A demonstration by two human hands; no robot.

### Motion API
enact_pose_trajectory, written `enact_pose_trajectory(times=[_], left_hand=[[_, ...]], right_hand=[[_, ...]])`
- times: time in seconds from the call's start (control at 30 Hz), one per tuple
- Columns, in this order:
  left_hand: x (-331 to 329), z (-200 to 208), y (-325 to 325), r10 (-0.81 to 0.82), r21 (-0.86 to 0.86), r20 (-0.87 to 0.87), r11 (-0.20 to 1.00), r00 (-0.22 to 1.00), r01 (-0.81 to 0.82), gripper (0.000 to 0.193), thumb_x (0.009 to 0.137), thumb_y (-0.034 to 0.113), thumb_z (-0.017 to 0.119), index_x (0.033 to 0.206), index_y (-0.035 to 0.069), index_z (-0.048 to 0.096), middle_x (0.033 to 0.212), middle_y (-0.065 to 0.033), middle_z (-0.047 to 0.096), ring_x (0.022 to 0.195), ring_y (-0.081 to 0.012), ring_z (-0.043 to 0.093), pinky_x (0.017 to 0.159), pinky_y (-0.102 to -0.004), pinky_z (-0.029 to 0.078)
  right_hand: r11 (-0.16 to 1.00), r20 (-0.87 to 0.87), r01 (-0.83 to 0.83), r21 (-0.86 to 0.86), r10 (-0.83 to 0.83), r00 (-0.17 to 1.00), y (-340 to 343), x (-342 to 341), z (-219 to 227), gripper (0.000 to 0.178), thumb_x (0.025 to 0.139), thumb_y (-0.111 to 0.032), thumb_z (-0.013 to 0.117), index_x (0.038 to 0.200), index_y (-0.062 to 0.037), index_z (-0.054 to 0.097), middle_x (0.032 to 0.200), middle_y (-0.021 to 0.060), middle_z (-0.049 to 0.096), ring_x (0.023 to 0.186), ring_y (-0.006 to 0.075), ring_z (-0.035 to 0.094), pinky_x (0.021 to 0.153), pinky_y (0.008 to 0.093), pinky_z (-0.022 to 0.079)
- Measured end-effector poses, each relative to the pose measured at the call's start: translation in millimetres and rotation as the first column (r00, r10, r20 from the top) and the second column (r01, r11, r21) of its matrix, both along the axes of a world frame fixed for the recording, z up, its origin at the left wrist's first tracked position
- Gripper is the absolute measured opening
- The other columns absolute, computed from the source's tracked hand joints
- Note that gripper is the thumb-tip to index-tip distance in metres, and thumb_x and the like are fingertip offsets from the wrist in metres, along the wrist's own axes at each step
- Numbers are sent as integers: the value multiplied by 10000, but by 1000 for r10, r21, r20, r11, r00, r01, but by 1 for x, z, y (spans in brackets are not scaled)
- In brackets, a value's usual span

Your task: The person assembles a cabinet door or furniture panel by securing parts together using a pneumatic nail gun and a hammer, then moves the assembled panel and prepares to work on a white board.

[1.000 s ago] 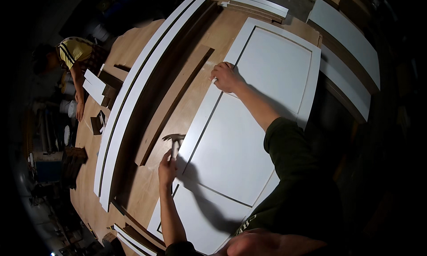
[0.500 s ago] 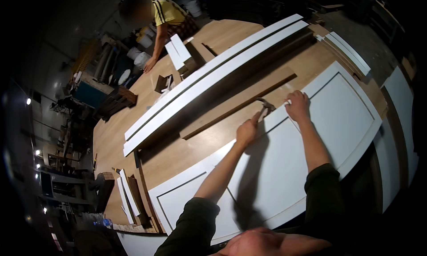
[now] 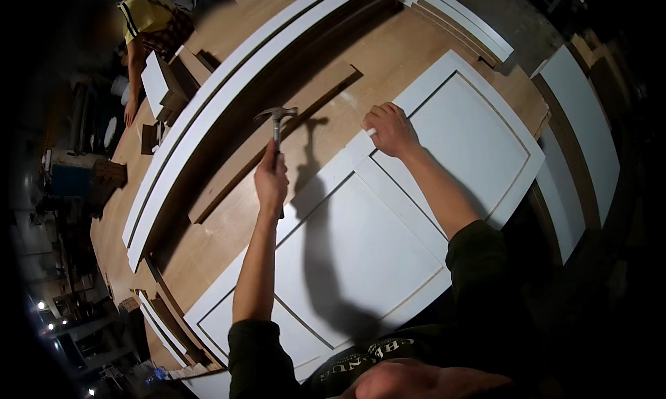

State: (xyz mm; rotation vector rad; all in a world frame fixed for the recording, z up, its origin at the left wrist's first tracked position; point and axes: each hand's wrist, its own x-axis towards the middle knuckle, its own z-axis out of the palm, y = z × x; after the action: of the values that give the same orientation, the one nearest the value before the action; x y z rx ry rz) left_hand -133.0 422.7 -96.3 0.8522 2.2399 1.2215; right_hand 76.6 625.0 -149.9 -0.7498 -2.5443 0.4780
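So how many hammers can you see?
1. The hammer is raised in the left hand, above the wooden table, while the right hand rests on the white panelled door. Others may be hidden in the dark edges.

Single head-worn fisheye view, looking steeply down from above person's chest onto workbench. Facing forward across bench, far end toward 12 o'clock. Close range: white panelled door fills centre to 4 o'clock, forearms enter from 6 o'clock edge. Left hand near centre, right hand toward 1 o'clock. Straight edges bow toward rim; corners black. Second person in yellow top far off at 10 o'clock. No second view, so no shared area.
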Motion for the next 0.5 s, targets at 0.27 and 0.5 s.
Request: enact_pose_trajectory(times=[0.27,0.5], left_hand=[[-23,9,11,-290,-302,133,899,948,317,405,920,141,497,1318,93,557,640,-31,537,536,-123,497,519,-305,456],[-13,14,35,-427,-319,255,810,867,493,420,920,188,531,1336,130,545,659,-13,554,500,-80,467,469,-266,432]], right_hand=[[999,-61,4,48,-1,998,3,-4,0,66,751,-99,594,810,-129,600,901,32,586,962,237,544,971,383,371],[999,-67,1,48,2,998,10,2,-2,70,738,-109,590,804,-111,613,911,47,598,974,245,551,970,389,379]])
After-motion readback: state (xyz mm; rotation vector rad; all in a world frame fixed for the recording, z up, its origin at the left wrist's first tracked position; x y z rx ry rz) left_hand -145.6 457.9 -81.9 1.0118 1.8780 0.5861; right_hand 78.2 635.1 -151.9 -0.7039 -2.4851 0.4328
